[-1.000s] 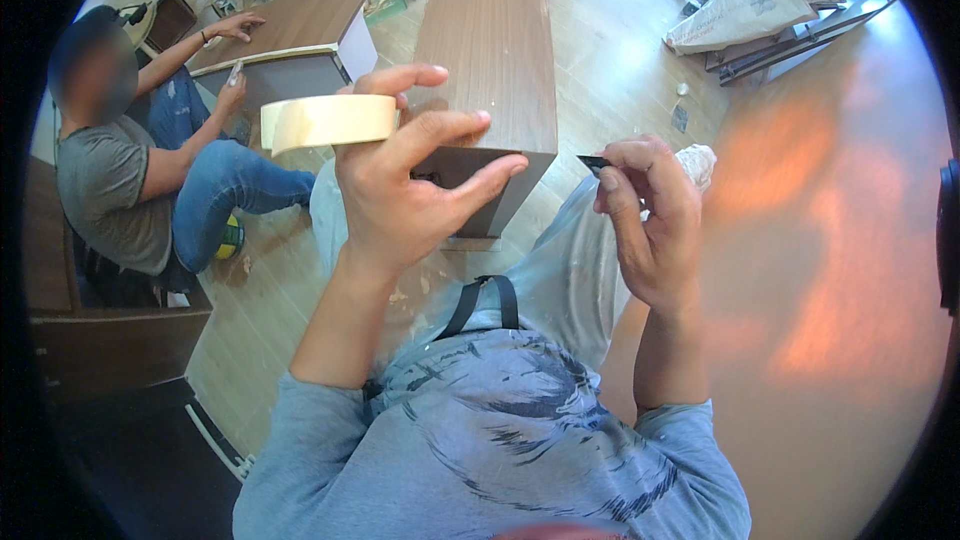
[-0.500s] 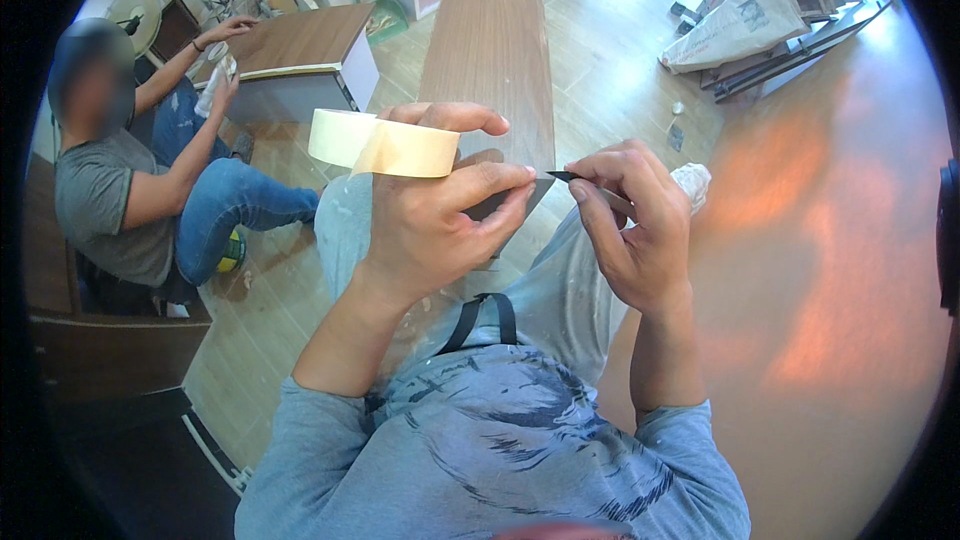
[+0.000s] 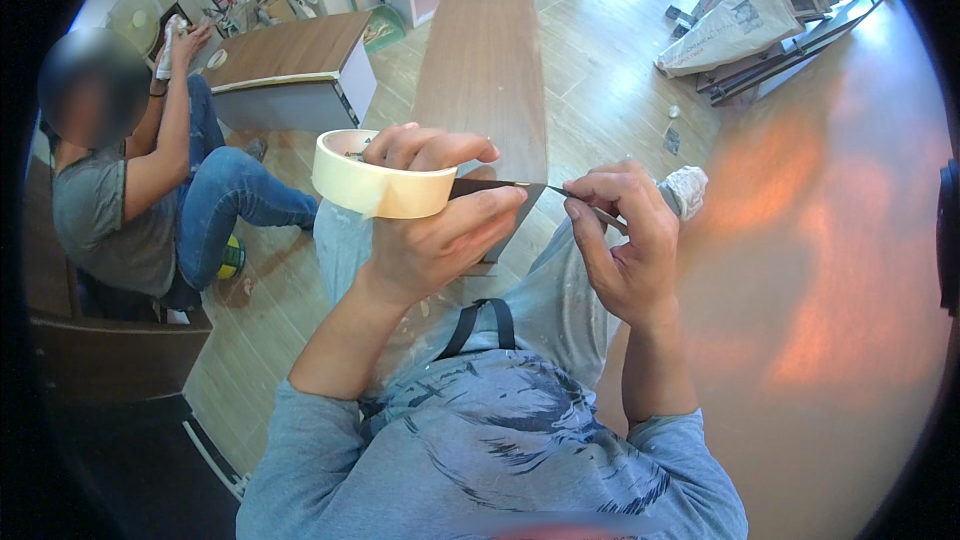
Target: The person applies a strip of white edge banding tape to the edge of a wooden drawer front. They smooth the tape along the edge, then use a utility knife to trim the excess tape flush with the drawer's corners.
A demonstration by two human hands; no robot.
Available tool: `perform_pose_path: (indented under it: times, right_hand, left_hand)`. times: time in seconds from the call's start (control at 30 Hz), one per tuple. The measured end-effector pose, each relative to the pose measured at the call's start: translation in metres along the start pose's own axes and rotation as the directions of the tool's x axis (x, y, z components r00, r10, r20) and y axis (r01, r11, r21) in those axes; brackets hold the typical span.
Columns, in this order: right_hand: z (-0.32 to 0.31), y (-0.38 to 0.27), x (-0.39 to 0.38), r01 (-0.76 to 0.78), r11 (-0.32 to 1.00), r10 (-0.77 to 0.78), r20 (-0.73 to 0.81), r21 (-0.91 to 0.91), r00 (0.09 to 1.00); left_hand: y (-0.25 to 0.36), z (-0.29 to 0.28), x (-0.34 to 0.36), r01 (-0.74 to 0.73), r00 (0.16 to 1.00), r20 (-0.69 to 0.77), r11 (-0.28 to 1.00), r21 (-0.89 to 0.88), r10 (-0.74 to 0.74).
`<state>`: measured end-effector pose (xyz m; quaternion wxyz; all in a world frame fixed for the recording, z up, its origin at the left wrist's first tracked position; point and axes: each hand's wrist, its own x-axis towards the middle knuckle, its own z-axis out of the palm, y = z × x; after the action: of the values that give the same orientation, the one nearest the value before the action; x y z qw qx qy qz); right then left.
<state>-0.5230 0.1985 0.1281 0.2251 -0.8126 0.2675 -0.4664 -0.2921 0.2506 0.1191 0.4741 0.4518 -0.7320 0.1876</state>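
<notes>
My left hand has a roll of pale cream masking tape hooked over its curled fingers, with the thumb and fingertips at the near end of a long wood-grain cabinet. My right hand pinches a thin dark tool, like a blade, its tip pointing left at the cabinet's near top corner. Whether the tip touches it I cannot tell. The roll hides part of that near edge. My legs are either side of the cabinet's end.
A seated co-worker at the left holds something white beside a wood-topped cabinet. A green bin stands behind. At right are a large pale sack, leaning boards and a broad smooth brown surface.
My left hand with the tape has moved right and down from its first position. My right hand has moved left and down, bringing the tool to the corner. The co-worker has raised the white thing.
</notes>
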Motion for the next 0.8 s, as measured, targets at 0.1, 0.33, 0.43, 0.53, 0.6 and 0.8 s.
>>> perform_pose_path:
  times: [0.1, 0.33, 0.43, 0.53, 0.6, 0.8]
  right_hand:
    - [0.002, 0.003, 0.001, 0.034, 0.999, -0.034, -0.019, 0.016, 0.999]
    - [0.004, 0.002, 0.005, 0.047, 0.997, -0.047, 0.001, 0.058, 0.999]
    - [0.005, 0.001, 0.005, 0.037, 0.998, -0.036, -0.009, 0.049, 0.999]
    - [0.006, 0.001, 0.006, 0.051, 0.998, -0.05, -0.017, 0.04, 0.999]
    - [0.006, 0.001, 0.006, 0.051, 0.998, -0.05, -0.014, 0.042, 0.999]
    - [0.011, -0.003, -0.001, 0.001, 0.999, 0.001, -0.038, 0.04, 0.999]
  left_hand:
    - [0.001, -0.002, 0.001, 0.045, 0.999, -0.021, 0.999, 0.005, -0.045]
    - [0.003, 0.001, 0.004, 0.104, 0.994, -0.033, 0.994, -0.015, -0.104]
    - [0.0, 0.002, 0.001, 0.034, 0.999, -0.021, 0.999, 0.006, -0.034]
    - [-0.001, 0.002, -0.004, -0.044, 0.999, -0.003, 0.997, 0.06, 0.044]
    - [-0.002, 0.002, -0.006, -0.04, 0.999, 0.014, 0.998, 0.05, 0.039]
    - [-0.003, -0.003, -0.006, 0.005, 1.0, -0.003, 0.999, 0.046, -0.005]
